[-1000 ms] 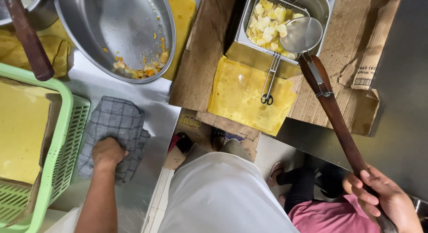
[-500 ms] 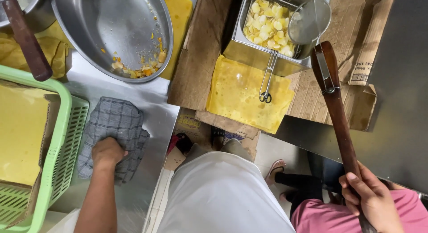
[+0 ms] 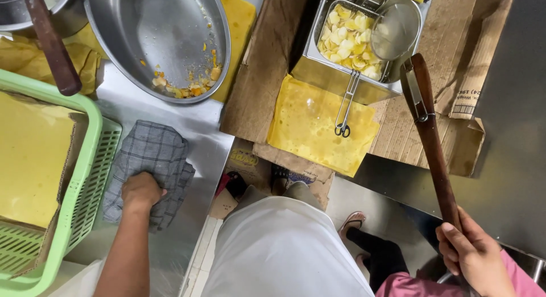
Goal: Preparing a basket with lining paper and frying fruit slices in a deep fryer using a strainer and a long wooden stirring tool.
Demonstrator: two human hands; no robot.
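Note:
My left hand [image 3: 139, 192] is curled and pressed down on a crumpled grey checked cloth [image 3: 153, 149] that lies on the steel counter [image 3: 199, 132]. The cloth sits between a green plastic basket [image 3: 85, 177] and the counter's edge. My right hand is out of view. At the bottom right a co-worker's hand [image 3: 475, 257], beside a pink sleeve, grips a long brown wooden handle [image 3: 435, 149]. The handle's upper end carries a metal fitting and reaches up beside a steel container [image 3: 318, 75].
A large steel bowl [image 3: 159, 30] holds food scraps. The steel container holds yellow chunks [image 3: 347, 35] and a mesh skimmer [image 3: 395, 30], above a yellow sheet [image 3: 318, 126] on cardboard [image 3: 261, 75]. A dark pan handle [image 3: 51, 44] is at top left. My white apron [image 3: 284, 251] fills the lower middle.
The co-worker's hand and the wooden handle have shifted right and stand more upright. My left hand stays on the cloth.

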